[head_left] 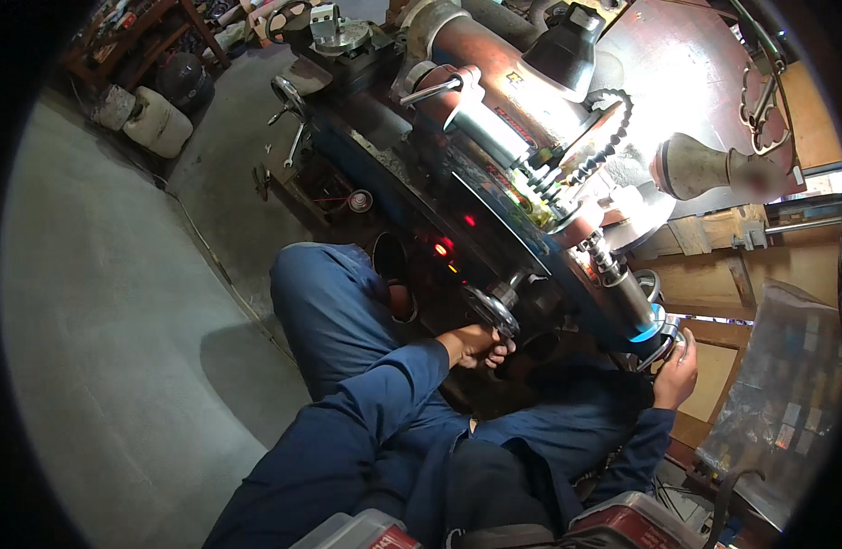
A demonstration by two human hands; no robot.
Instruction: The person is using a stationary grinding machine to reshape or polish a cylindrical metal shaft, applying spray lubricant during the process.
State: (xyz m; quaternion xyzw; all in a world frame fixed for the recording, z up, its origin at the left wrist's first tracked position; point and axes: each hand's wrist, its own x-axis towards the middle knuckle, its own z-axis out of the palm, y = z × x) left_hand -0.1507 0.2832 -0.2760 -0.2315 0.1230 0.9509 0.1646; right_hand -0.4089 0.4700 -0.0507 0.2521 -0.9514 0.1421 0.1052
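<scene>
Seated at a large blue metalworking machine [375, 169], I have both hands on its controls. My left hand [480, 346] is closed at the lower rim of a dark handwheel [491, 309] on the machine's front; the part within its curled fingers is hidden. To the right, my right hand [677, 373] is closed round a small metal handwheel [679, 340] at the end of a steel cylinder [631, 302] with a bright blue ring [653, 326]. Beyond the cylinder, under strong light, a red-collared spindle housing [490, 128] slants toward the workpiece area, which is partly lost in glare.
A black lamp [565, 50] and a black segmented hose [613, 146] stand over the machine. A whitish jerrycan [157, 123], a wrench [295, 145], pliers [262, 181] and a can [360, 200] are on the left. Wooden cabinets [714, 274] and a plastic sheet [778, 393] flank the right.
</scene>
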